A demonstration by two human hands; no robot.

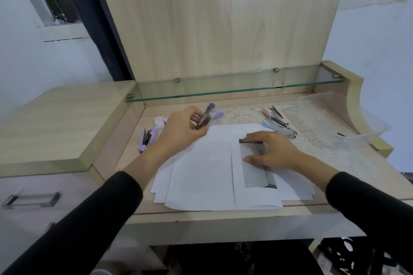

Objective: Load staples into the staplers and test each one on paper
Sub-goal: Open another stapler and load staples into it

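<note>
Head view: left hand [181, 128] grips lilac plastic stapler [209, 116], likely light, rigid; best held mid-body. Right hand [271, 149] flat on white paper sheets [201, 174].

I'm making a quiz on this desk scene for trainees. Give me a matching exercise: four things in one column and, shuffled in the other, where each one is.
Things:
1 pink stapler
2 staple box
3 right hand
4 left hand

Places:
A flat on the paper
B on the lace mat
C raised, holding a purple stapler
D on the bare desk, left of the paper

Pairs: 1-B, 2-D, 3-A, 4-C
</note>
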